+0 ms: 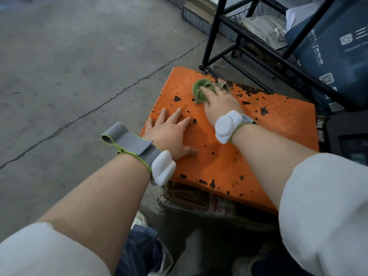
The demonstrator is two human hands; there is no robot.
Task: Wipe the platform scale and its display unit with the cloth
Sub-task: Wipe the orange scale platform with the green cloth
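The platform scale (pixel 268 140) is an orange chequered plate with black patches of chipped paint, lying low on the ground. My right hand (pixel 221 102) presses a crumpled green cloth (pixel 201 90) flat against the plate near its far edge. My left hand (pixel 171 132) rests flat on the near left part of the plate, fingers spread and straight. Both wrists carry white sensor units on grey straps. A dark box (pixel 350 144) with a screen, possibly the display unit, sits at the right edge of the view.
A black metal rack (pixel 225 20) stands just behind the scale, holding a wire basket and a dark blue bag (pixel 338 48). Cracked concrete floor (pixel 69 66) stretches to the left. My shoes and jeans show at the bottom.
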